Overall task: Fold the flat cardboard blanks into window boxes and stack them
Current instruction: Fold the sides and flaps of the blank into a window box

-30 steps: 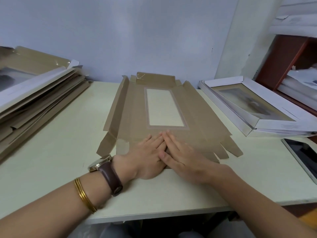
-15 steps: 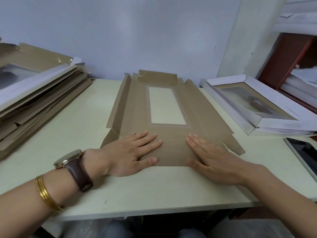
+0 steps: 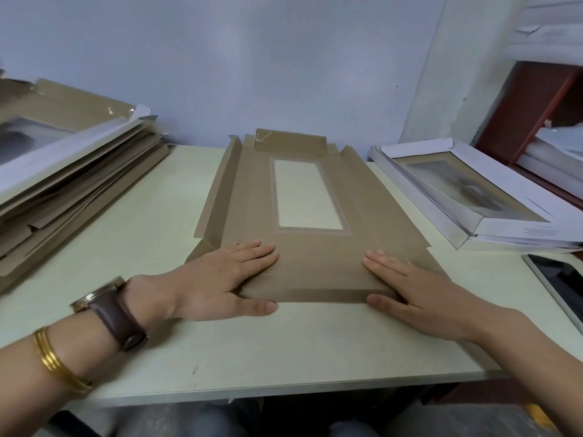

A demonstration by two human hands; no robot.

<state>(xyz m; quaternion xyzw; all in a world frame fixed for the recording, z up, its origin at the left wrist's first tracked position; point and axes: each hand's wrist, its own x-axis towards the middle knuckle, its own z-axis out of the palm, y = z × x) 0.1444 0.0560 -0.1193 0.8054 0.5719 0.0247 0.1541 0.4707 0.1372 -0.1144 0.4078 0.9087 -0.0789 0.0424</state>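
Brown flat cardboard blank [image 3: 318,260] with a rectangular window [image 3: 307,195] cut through its middle, laid lengthwise at the centre of the pale cream tabletop [image 3: 284,348]; long left side flap [image 3: 217,190] raised upright, far end flap [image 3: 290,141] tilted up near the blue-grey wall [image 3: 252,58]; near end pressed flat, with a darker band along the near edge; left hand [image 3: 217,279] spread flat on the near left corner, fingers straight and close together, thumb stretched along the near edge on the table, gripping nothing; right hand [image 3: 419,298] likewise flattened on the near right corner, fingers straight, thumb at the near edge, holding nothing; both palms down, well apart, bare cardboard between them; brown leather-strapped wristwatch [image 3: 110,310] and thin gold bangles [image 3: 53,361] on the left forearm; at the left of the table, a slanting heap of flat brown-and-white cardboard blanks [image 3: 72,184]; at the right, low white folded window boxes [image 3: 473,197] stacked, the top one showing a clear film pane; near that stack, at the right edge, a dark-screened flat tablet [image 3: 561,279] with a pale rim; reddish-brown wooden shelf [image 3: 520,115] behind
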